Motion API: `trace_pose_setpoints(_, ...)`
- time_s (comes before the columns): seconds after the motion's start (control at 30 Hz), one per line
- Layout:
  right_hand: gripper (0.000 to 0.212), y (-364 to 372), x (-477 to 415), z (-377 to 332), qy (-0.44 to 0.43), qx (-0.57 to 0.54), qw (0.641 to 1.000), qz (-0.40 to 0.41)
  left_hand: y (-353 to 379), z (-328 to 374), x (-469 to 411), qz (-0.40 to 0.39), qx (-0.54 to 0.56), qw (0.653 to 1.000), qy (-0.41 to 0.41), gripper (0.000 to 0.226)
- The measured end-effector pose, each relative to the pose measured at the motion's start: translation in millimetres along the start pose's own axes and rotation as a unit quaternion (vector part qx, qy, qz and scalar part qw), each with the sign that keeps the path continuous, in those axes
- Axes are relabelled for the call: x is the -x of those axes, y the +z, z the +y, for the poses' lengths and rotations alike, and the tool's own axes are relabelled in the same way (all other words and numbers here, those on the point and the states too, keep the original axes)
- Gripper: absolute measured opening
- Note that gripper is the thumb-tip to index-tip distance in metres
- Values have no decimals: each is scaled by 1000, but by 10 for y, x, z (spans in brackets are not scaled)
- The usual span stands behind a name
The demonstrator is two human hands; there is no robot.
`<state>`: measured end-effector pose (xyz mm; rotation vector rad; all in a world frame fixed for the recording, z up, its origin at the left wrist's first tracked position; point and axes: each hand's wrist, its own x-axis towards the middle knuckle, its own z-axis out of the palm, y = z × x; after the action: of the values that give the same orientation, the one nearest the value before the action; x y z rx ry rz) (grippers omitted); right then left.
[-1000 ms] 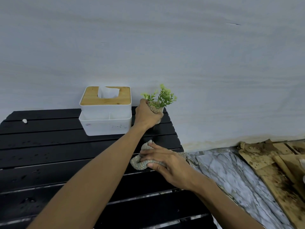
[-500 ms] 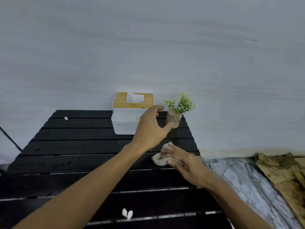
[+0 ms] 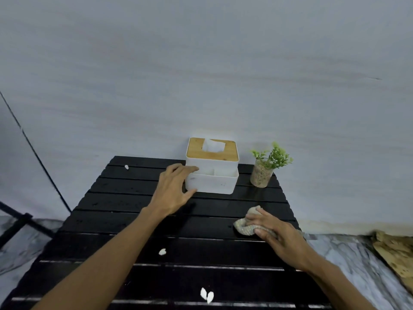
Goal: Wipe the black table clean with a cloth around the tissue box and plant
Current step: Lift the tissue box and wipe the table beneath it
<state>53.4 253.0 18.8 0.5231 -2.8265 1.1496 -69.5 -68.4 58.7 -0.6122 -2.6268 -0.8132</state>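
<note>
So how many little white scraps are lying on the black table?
4 scraps: one at the far left, one in the middle, two together at the front edge. Others may be hidden.

- Wall [image 3: 223, 74]: pale grey, faint horizontal streaks, dim even light.
- Floor [image 3: 357, 265]: grey-white marble pattern.
- Black slatted worktop [image 3: 123, 202] set against the wall.
- Stained brown board [image 3: 393, 253] on the floor, right.
- Thin dark pole [image 3: 33, 153], left.

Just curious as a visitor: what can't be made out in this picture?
Head view:
Table: near edge cut off by the frame.
Cloth: partly hidden under the right hand.
White bits: too small to identify.
Whether the left hand touches the box: unclear.
</note>
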Motion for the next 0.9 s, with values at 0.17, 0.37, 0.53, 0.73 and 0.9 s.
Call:
trace_pose_setpoints(0.17,31,4,-9,-4,-6,4,1000,1,143,-67,-7,22,33,999,25,50)
trace_pose_setpoints(0.37,30,6,-5,-16,-6,15,1000,0,250,-110,-11,56,57,996,47,40)
trace_pose_setpoints(0.53,30,6,-3,-33,-4,18,1000,3,282,-113,-1,75,82,992,53,30)
trace_pose_setpoints(0.73,29,13,-10,-58,-1,8,1000,8,287,-134,-23,70,93,992,48,25)
trace_pose_setpoints(0.9,29,20,-9,-126,27,-39,998,39,193,-80,-54,70,92,991,62,29)
